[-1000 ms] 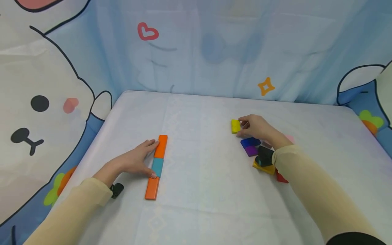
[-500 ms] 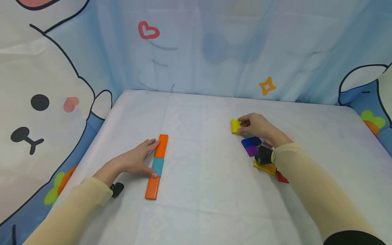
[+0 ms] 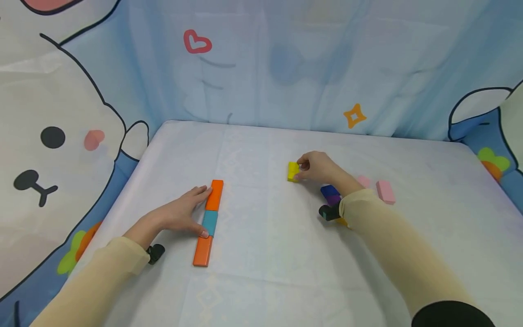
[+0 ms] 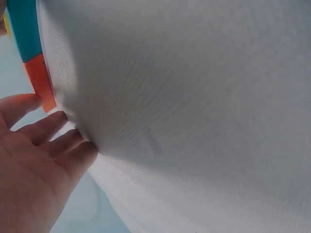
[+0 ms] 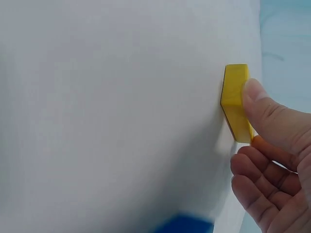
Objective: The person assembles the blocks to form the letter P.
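Note:
Three flat blocks lie end to end in a slanting row at the left: an orange block (image 3: pixel 216 193), a teal block (image 3: pixel 210 221) and a second orange block (image 3: pixel 202 252). My left hand (image 3: pixel 180 213) rests against the row's left side. Its forefinger touches the far orange block, while the thumb lies where the teal and near orange blocks meet. Right of the middle, my right hand (image 3: pixel 320 167) pinches a small yellow block (image 3: pixel 292 171) between thumb and fingers. In the right wrist view the thumb presses on the yellow block (image 5: pixel 234 99); its other fingers curl below.
Under and beside the right forearm lie a blue block (image 3: pixel 328 190), a purple block (image 3: pixel 333 200), a darker yellow block (image 3: pixel 342 221) and two pink blocks, one farther right (image 3: pixel 386 192). The white cloth-covered table (image 3: pixel 253 254) ends at a blue curtain (image 3: pixel 253 68).
My right hand has moved left with the yellow block, away from the loose pile. Its sleeve now hides the red block, and the pink blocks are uncovered. The left hand stays put.

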A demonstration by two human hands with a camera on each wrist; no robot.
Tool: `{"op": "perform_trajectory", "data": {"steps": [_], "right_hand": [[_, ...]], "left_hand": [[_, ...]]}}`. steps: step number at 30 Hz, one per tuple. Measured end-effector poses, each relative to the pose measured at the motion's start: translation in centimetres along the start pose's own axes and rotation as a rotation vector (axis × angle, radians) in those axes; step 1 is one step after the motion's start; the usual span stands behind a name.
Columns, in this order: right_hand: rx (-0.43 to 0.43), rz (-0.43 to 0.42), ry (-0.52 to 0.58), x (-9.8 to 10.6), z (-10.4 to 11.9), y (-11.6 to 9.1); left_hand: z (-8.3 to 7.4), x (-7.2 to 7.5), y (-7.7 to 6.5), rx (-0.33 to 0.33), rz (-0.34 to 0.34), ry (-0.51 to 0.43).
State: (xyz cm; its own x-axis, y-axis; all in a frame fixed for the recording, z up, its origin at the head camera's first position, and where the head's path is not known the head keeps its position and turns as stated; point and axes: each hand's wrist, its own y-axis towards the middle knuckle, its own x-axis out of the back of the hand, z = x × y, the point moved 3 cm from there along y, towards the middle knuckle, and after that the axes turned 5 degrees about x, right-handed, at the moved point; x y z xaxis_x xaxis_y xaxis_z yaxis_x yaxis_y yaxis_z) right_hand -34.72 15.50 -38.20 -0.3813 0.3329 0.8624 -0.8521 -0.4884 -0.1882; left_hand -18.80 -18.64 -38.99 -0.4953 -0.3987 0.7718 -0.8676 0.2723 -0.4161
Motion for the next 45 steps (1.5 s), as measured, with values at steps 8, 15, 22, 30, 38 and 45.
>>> {"op": "perform_trajectory", "data": {"steps": [8, 15, 22, 30, 38, 45], "right_hand": [[-0.002, 0.000, 0.032, -1.0, 1.0, 0.7], [0.000, -0.022, 0.053, -1.1, 1.1, 0.8], [0.003, -0.016, 0.054, -2.1, 3.1, 2.2], [0.032, -0.004, 0.054, -4.0, 7.1, 4.4], [0.059, 0.042, 0.059, -5.7, 10.9, 7.2], [0.079, 0.044, 0.062, -6.6, 13.0, 8.6]], "left_hand": [[0.1, -0.2, 0.2, -0.005, -0.005, 0.005], [0.1, -0.1, 0.1, -0.011, -0.009, 0.018], [0.4, 0.1, 0.0, -0.006, -0.004, 0.006], [0.5, 0.0, 0.2, -0.002, 0.004, -0.013], [0.7, 0.1, 0.3, 0.031, 0.019, -0.012], [0.8, 0.1, 0.5, 0.039, 0.022, -0.013]]}}
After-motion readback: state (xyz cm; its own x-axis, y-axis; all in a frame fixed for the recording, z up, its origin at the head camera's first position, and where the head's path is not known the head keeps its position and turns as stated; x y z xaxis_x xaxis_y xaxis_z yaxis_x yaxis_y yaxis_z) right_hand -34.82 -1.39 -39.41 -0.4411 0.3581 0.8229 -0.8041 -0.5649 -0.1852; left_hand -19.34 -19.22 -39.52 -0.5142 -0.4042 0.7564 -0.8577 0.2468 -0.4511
